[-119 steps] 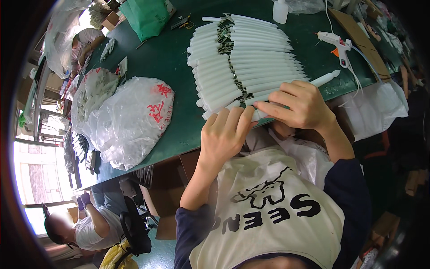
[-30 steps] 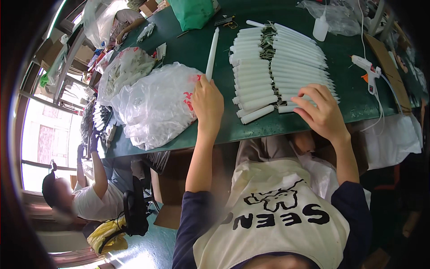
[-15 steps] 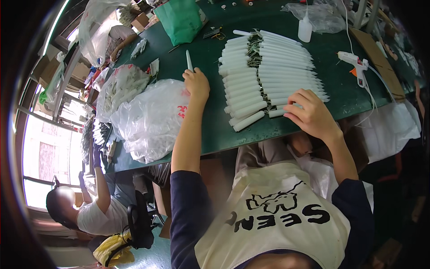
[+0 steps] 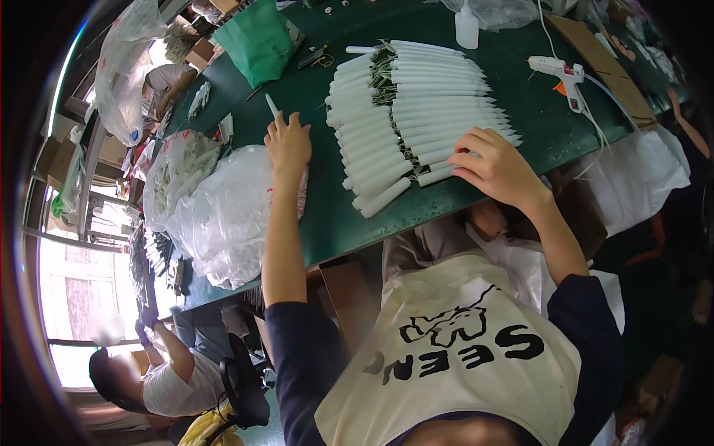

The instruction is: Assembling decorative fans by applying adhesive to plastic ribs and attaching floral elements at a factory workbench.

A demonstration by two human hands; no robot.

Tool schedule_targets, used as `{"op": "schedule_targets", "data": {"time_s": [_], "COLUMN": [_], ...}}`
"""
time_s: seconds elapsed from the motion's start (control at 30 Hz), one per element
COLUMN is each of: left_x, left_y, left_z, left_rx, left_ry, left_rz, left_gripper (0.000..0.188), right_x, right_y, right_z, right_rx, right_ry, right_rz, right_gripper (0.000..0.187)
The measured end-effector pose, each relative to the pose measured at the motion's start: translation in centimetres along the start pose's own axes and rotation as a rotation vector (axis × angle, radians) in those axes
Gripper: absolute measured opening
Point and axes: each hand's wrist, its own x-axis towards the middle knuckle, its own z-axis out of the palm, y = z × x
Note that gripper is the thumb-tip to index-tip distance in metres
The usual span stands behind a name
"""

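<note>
A slim white taper candle (image 4: 271,105) points away from me on the green table, its lower end at my left fingertips. My left hand (image 4: 288,147) is open, palm down, the fingers apart. At the near end of the right-hand row of white candles (image 4: 439,110), my right hand (image 4: 494,165) is closed, thumb and fingers about one end of the nearest candle (image 4: 435,175). Its pointed end is hidden by my fingers. Beside it runs a left-hand row of white candles (image 4: 368,152). Dark and greenish wire-like bits (image 4: 384,78) show between the two rows.
Clear plastic bags (image 4: 223,215) lie left of my left forearm. Farther off stand a green bag (image 4: 256,41) and a white squeeze bottle (image 4: 467,28). A corded white glue gun (image 4: 561,73) lies at right. Another person (image 4: 175,372) sits at lower left.
The whole view has shifted, so the table and candles appear farther left. My left fingers have spread beside the single candle. My right hand stays at the nearest candle of the right-hand row.
</note>
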Motion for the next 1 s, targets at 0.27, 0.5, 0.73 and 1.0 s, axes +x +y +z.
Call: {"op": "schedule_targets", "data": {"time_s": [0.27,0.5,0.73,1.0], "left_x": [-8.1,-9.5,-9.5,-9.1], "left_y": [12.3,13.2,13.9,14.2], "left_z": [-9.7,-8.6,-9.4,-10.5], "left_rx": [-0.544,-0.411,-0.290,-0.531], "left_ry": [0.041,0.079,0.078,0.104], "left_rz": [0.369,0.388,0.412,0.329], "left_gripper": [0.023,0.029,0.034,0.032], "right_x": [0.2,0.9,1.0,1.5], "right_y": [-0.1,0.0,0.6,0.8], "right_z": [2.3,4.2,3.5,1.6], "right_rx": [-0.032,-0.051,-0.076,-0.048], "right_ry": [0.030,0.066,-0.013,0.060], "right_rz": [0.028,0.052,0.073,-0.019], "right_gripper": [0.022,0.025,0.024,0.034]}}
